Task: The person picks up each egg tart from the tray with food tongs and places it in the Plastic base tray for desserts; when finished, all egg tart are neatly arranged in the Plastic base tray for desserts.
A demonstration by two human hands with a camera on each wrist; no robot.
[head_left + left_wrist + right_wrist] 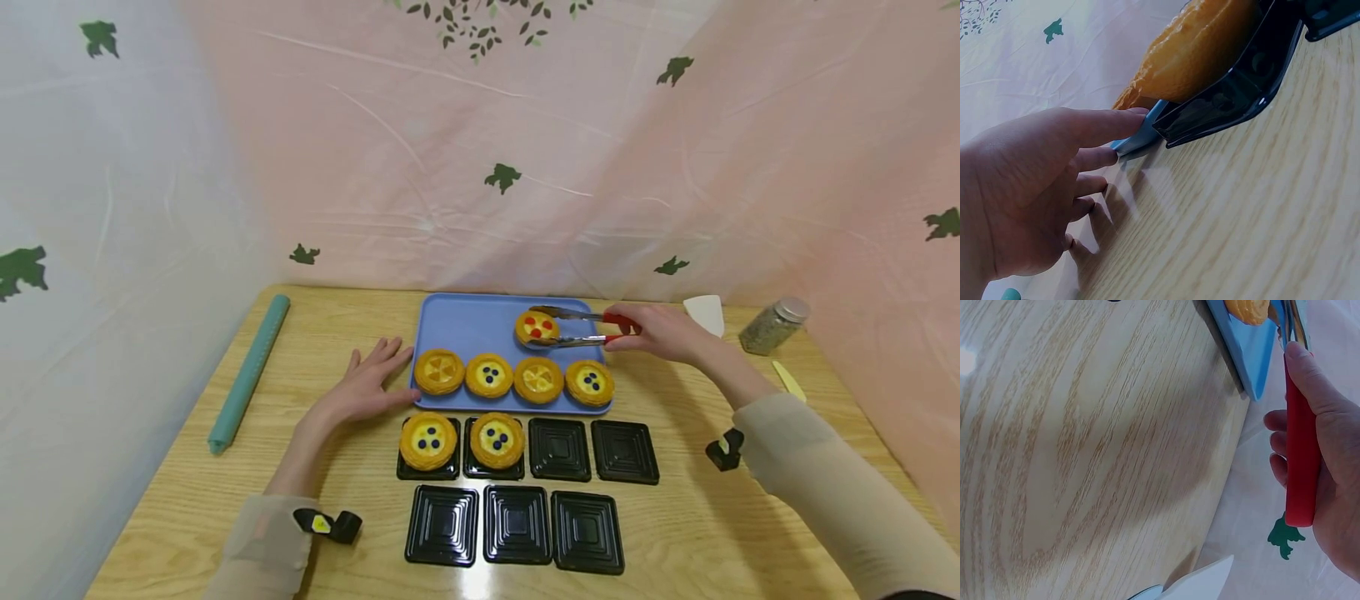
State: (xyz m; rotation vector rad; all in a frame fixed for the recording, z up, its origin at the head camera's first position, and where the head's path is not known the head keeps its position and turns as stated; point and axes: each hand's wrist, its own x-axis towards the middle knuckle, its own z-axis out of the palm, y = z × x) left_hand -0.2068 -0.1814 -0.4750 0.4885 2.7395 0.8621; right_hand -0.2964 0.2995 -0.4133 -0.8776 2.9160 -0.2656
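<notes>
My right hand grips a pair of tongs by the red handles. Their metal arms reach over the blue tray, one on each side of a tart with red dots. Along the tray's front edge lies a row of tarts, some with blue dots, like this one, and some with orange wedges. With fingers spread, my left hand rests at the tray's left edge, its thumb by the front corner. Two blue-dotted tarts sit on black square bases before the tray.
More black bases lie in two rows near me. A teal rolling pin is on the left. At the right are a white scraper, a jar with a metal lid and a small yellow-green tool. A patterned curtain hangs behind.
</notes>
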